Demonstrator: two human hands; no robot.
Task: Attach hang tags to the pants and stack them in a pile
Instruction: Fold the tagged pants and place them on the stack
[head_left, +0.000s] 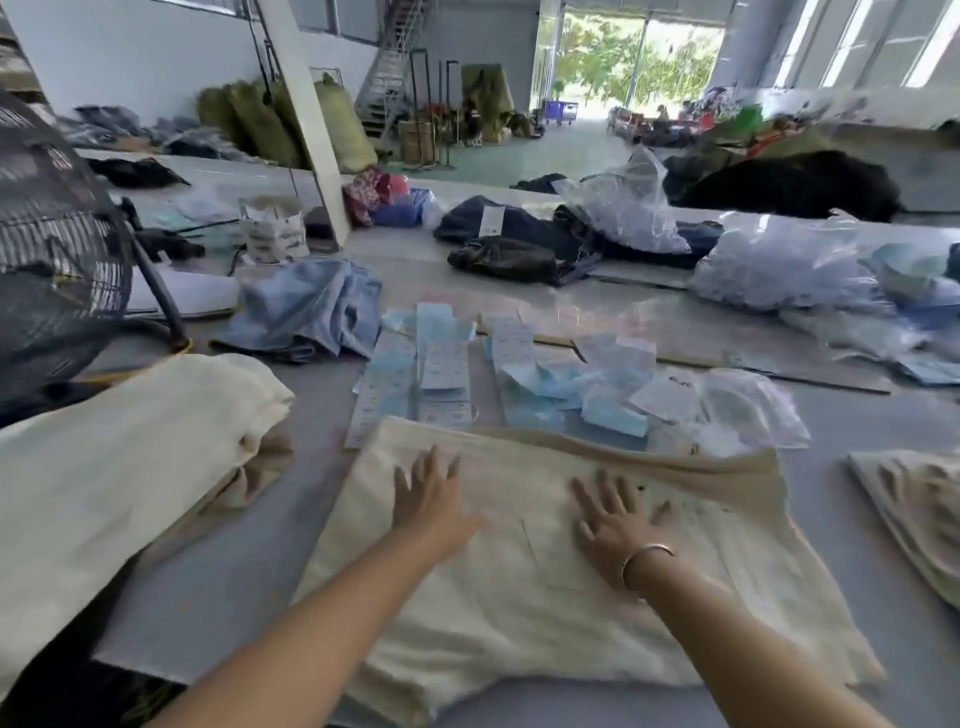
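I had my left hand (428, 499) and right hand (618, 525) pressed flat, fingers spread, on cream pants (519, 597) at the counter's (831, 519) near edge, hang tags (441, 364) just beyond.

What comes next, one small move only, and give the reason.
Probably reach the right hand forward for one of the hang tags. Both it and the left hand lie flat and open on the cream pants, which look spread smooth, and neither holds a tag; the tags lie just beyond the pants' far edge.

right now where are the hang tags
In the head view, the hang tags lie in rows mid-table, just beyond the cream pants, with the crumpled blue garment to their left.
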